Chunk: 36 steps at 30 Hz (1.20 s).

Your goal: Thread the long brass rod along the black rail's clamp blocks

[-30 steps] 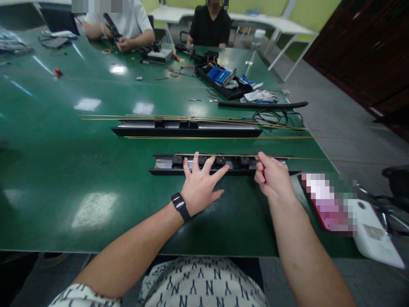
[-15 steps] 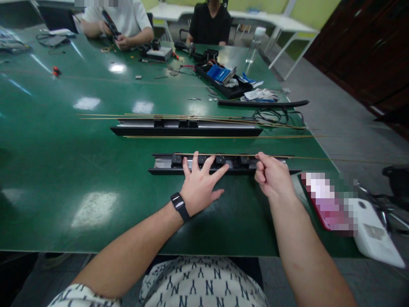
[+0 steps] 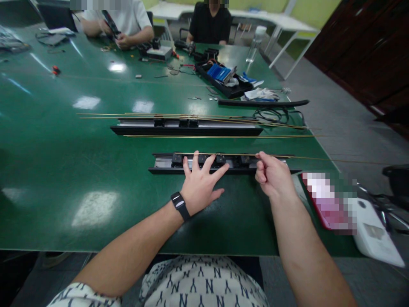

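A black track-like channel (image 3: 159,171) with a pale metal inside lies across the green table in front of me, with several black blocks (image 3: 220,160) set along it. My left hand (image 3: 203,183) is spread over its middle, fingertips resting on or just above the blocks. Along the channel's far edge runs a thin brass-coloured rod (image 3: 234,154). My right hand (image 3: 273,172) is closed in a pinch around this rod, near the channel's right end. The rod continues past my hand to the right, beyond the table edge.
Behind lies a second channel (image 3: 185,131) with more thin rods (image 3: 220,136) beside and over it. A black tray (image 3: 228,89), gloves (image 3: 260,94) and a clear bottle (image 3: 254,47) stand farther back. Two people sit opposite. A red-edged item (image 3: 319,213) lies at right.
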Each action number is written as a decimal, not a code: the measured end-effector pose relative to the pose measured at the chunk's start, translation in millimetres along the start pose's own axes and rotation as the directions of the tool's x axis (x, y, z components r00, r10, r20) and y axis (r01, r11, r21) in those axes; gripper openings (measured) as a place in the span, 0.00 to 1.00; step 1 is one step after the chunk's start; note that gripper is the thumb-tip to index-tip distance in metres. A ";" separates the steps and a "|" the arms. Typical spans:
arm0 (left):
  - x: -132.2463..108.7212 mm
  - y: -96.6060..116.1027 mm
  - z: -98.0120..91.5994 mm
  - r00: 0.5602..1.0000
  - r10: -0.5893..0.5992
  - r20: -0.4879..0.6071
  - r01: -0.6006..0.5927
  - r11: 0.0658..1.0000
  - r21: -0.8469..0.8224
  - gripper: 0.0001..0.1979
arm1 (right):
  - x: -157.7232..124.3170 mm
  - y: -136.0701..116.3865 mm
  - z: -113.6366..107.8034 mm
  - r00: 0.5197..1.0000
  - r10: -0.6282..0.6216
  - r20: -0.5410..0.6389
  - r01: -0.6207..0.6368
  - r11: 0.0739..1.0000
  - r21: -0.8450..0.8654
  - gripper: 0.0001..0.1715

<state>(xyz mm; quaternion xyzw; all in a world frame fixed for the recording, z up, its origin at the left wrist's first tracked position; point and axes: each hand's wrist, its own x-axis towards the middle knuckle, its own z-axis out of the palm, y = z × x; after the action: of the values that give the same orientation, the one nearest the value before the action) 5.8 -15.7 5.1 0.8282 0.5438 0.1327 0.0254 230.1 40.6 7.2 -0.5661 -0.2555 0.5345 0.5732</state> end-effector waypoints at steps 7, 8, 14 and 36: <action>0.0 -0.4 0.2 1.000 0.007 -0.001 -0.007 1.000 0.000 0.38 | -0.6 0.0 1.1 1.000 -0.021 -0.009 0.021 1.000 0.003 0.10; 0.1 -0.2 0.2 1.000 0.007 -0.001 -0.007 1.000 0.000 0.38 | -0.5 0.1 1.7 1.000 -0.023 -0.013 0.023 1.000 0.002 0.10; 0.4 0.3 0.3 1.000 0.006 0.002 -0.006 1.000 -0.001 0.38 | 1.0 1.2 3.2 0.998 -0.028 -0.047 0.027 1.000 -0.009 0.13; 0.6 0.0 0.5 1.000 0.006 0.001 -0.006 1.000 0.006 0.38 | 2.9 2.7 1.2 0.999 -0.035 -0.038 0.035 0.999 0.010 0.08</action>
<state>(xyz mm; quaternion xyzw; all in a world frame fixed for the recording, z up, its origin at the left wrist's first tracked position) 6.2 -15.1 4.7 0.8301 0.5415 0.1308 0.0228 229.1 43.1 4.1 -0.5684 -0.2516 0.5150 0.5902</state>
